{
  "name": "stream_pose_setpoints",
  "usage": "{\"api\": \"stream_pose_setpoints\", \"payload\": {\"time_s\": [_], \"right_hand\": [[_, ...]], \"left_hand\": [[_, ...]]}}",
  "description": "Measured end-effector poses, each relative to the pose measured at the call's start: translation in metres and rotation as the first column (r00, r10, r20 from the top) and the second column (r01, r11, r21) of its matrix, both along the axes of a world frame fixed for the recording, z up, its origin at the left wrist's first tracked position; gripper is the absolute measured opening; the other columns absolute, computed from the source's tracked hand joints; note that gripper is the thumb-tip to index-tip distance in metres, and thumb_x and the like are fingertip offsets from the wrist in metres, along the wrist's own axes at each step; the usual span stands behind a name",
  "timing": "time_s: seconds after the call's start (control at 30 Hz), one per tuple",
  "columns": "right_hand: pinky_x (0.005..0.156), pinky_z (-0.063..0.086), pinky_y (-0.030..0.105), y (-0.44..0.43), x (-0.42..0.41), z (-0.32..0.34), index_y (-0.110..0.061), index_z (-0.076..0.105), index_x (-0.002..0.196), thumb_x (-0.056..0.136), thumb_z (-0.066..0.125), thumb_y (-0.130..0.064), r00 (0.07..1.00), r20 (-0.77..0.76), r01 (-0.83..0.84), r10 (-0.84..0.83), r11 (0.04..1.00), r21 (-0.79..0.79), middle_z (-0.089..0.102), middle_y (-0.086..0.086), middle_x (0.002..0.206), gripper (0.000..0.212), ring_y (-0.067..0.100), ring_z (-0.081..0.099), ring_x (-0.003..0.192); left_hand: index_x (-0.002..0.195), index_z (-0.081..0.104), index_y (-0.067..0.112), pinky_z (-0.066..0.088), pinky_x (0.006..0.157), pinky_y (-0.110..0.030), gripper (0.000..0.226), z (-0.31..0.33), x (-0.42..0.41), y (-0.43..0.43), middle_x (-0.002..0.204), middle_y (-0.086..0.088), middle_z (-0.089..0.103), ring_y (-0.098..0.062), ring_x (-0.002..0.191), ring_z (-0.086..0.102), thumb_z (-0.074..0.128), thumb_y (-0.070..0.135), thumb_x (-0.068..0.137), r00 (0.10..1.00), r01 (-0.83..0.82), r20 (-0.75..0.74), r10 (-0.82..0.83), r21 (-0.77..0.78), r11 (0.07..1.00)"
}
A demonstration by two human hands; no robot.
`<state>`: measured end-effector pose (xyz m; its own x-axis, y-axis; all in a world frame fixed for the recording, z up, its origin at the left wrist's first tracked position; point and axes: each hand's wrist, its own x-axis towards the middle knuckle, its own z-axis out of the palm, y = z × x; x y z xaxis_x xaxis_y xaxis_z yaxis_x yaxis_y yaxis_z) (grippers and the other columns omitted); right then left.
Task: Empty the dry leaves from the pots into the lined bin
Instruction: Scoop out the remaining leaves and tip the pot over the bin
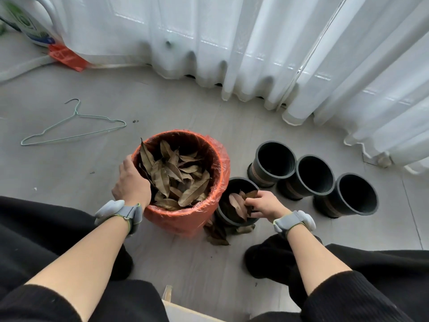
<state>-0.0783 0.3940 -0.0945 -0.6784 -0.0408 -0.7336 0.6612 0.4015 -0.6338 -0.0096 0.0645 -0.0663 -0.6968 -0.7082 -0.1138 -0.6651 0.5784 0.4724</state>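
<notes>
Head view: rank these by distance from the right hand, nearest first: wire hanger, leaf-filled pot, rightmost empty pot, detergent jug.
1. Leaf-filled pot: the right hand is reaching into it.
2. Rightmost empty pot: on the hand's right.
3. Wire hanger: on the floor, far left.
4. Detergent jug: top-left corner, farthest.

Your bin is wrapped in translucent orange-red, and the leaves are dull brown. Your pots are dark grey-black with a brownish band; the hanger is pale green.
</notes>
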Motion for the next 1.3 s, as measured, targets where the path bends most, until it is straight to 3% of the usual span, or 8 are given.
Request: {"api": "stream_pose_setpoints", "payload": {"time_s": [0.3, 0.47, 0.53, 0.67, 0.77, 1.0, 1.1, 1.3], "right_hand": [[0.055, 0.058, 0.030, -0.009, -0.027, 0.082, 0.000, 0.061, 0.098, 0.087, 0.062, 0.006, 0.974, -0.172, 0.098, -0.144, 0.963, -0.253, 0.067, 0.019, 0.089, 0.012, 0.021, 0.069, 0.068], [0.054, 0.059, 0.031, -0.052, -0.034, 0.132, -0.001, 0.062, 0.087, 0.086, 0.063, 0.008, 0.942, -0.325, -0.038, -0.088, 0.931, -0.364, 0.066, 0.013, 0.077, 0.009, 0.016, 0.067, 0.061], [0.063, 0.062, 0.036, -0.074, -0.030, 0.139, 0.000, 0.062, 0.092, 0.086, 0.065, 0.007, 0.928, -0.372, -0.139, 0.006, 0.934, -0.330, 0.066, 0.013, 0.082, 0.011, 0.020, 0.067, 0.070], [0.058, 0.058, 0.024, -0.112, -0.022, 0.140, -0.009, 0.063, 0.096, 0.085, 0.068, 0.002, 0.857, -0.468, -0.344, 0.215, 0.916, -0.209, 0.064, 0.005, 0.083, 0.016, 0.010, 0.066, 0.067], [0.072, 0.062, 0.031, -0.121, -0.018, 0.134, -0.009, 0.063, 0.108, 0.085, 0.071, -0.005, 0.814, -0.486, -0.428, 0.317, 0.894, -0.132, 0.065, 0.006, 0.095, 0.025, 0.013, 0.065, 0.079], [0.085, 0.056, 0.034, -0.092, -0.041, 0.096, -0.008, 0.067, 0.104, 0.088, 0.064, -0.011, 0.775, -0.538, -0.262, 0.332, 0.943, 0.204, 0.069, 0.005, 0.095, 0.016, 0.017, 0.064, 0.085], [0.089, 0.048, 0.026, -0.060, -0.046, 0.066, -0.011, 0.070, 0.104, 0.086, 0.061, -0.012, 0.774, -0.446, -0.223, 0.449, 0.853, 0.472, 0.072, 0.005, 0.103, 0.020, 0.019, 0.065, 0.095], [0.094, 0.049, 0.034, -0.042, -0.021, -0.017, -0.008, 0.047, 0.131, 0.083, 0.068, -0.025, 0.681, 0.144, -0.638, 0.718, 0.485, 0.598, 0.056, 0.015, 0.130, 0.055, 0.029, 0.057, 0.116]], "left_hand": [[0.140, 0.032, 0.018, 0.041, 0.085, -0.052, 0.058, -0.001, 0.002, -0.001, 0.133, -0.012, 0.046, -0.044, 0.107, 0.053, 0.038, -0.001, 0.085, 1.000, -0.002, -0.007, 0.002, 0.002, 1.000], [0.140, 0.031, 0.018, 0.041, 0.084, -0.052, 0.058, -0.001, 0.003, 0.000, 0.133, -0.013, 0.046, -0.045, 0.106, 0.054, 0.039, -0.001, 0.085, 1.000, 0.000, -0.009, 0.000, -0.009, 1.000], [0.140, 0.031, 0.018, 0.041, 0.085, -0.052, 0.059, -0.001, 0.002, 0.001, 0.133, -0.012, 0.046, -0.044, 0.107, 0.054, 0.039, -0.001, 0.085, 1.000, 0.004, -0.008, -0.004, -0.002, 1.000], [0.138, 0.032, 0.019, 0.041, 0.084, -0.051, 0.056, 0.000, 0.002, 0.001, 0.131, -0.011, 0.047, -0.043, 0.105, 0.054, 0.038, 0.000, 0.086, 1.000, 0.012, -0.020, -0.012, -0.010, 1.000], [0.138, 0.032, 0.019, 0.041, 0.083, -0.051, 0.054, 0.000, 0.002, 0.001, 0.132, -0.011, 0.047, -0.043, 0.104, 0.055, 0.038, 0.002, 0.088, 0.999, 0.025, -0.037, -0.025, -0.017, 1.000], [0.141, 0.032, 0.020, 0.041, 0.082, -0.050, 0.053, 0.000, 0.001, -0.001, 0.134, -0.010, 0.046, -0.043, 0.105, 0.055, 0.037, 0.004, 0.090, 1.000, 0.002, -0.026, -0.002, -0.001, 1.000], [0.141, 0.032, 0.020, 0.042, 0.082, -0.050, 0.052, -0.001, 0.002, -0.001, 0.135, -0.010, 0.046, -0.044, 0.106, 0.055, 0.037, 0.004, 0.091, 0.999, -0.002, -0.035, 0.002, -0.002, 1.000], [0.140, 0.032, 0.021, 0.042, 0.079, -0.050, 0.051, -0.003, 0.001, 0.000, 0.134, -0.009, 0.047, -0.043, 0.103, 0.056, 0.037, 0.005, 0.092, 0.999, 0.006, -0.051, -0.007, -0.020, 1.000]]}}
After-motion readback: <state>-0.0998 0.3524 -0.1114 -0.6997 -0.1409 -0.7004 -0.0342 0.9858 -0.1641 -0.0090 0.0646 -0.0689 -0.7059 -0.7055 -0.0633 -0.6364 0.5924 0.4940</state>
